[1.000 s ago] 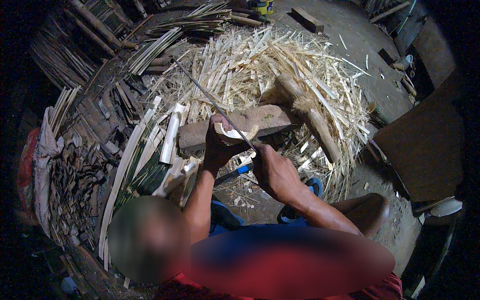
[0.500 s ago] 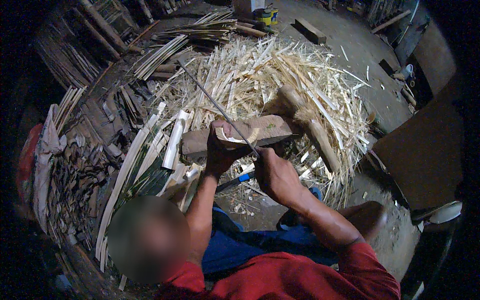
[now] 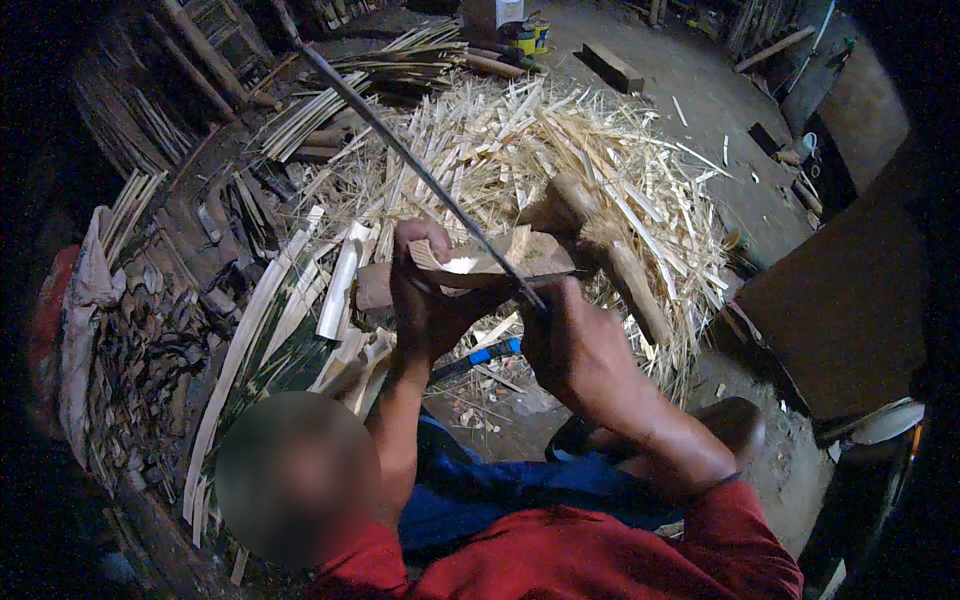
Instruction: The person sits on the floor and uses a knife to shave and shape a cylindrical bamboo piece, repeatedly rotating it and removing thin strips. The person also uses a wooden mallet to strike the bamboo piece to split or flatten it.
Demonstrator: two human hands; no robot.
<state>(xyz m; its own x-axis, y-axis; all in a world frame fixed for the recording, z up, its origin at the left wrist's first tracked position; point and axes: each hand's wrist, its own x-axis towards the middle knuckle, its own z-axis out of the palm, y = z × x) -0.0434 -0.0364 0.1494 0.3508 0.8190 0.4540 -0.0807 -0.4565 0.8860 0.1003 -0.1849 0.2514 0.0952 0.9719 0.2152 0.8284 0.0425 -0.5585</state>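
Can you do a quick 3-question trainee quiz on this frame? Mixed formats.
1. True or false: the left hand holds the thin pale strip over the wooden block.
2. Multiple choice: the long thin dark blade runs from the right hand toward
A. the upper left
B. the lower right
C. straight down
3. Fill in: the pale heap behind the block is a pile of split ____.

Key: 1 true; 2 A; 3 slivers.
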